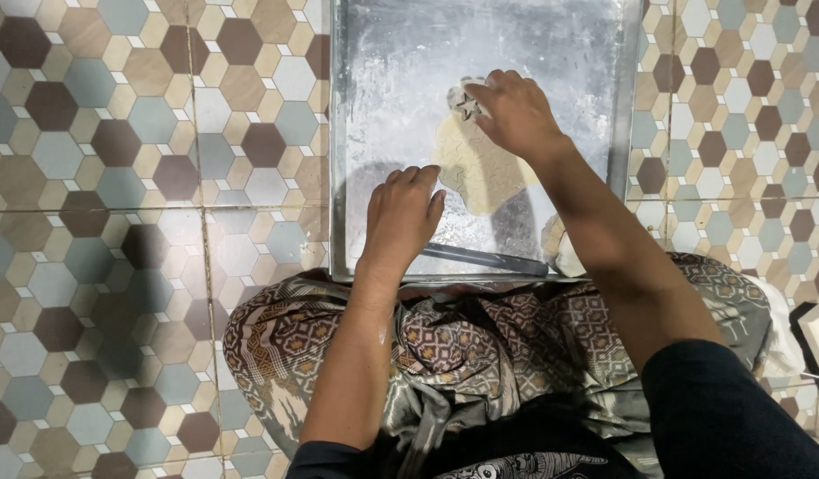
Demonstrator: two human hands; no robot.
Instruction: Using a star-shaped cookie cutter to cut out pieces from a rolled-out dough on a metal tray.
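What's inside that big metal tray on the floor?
The floury metal tray holds a flat sheet of pale dough, a dark metal tool near its front edge, and a small dough lump. The right hand covers part of the dough; the left hand rests beside it.

I have one head-worn view, looking steeply down from close above my lap onto the metal tray point(622, 133) on the tiled floor point(117, 177), forearms reaching away from the lens
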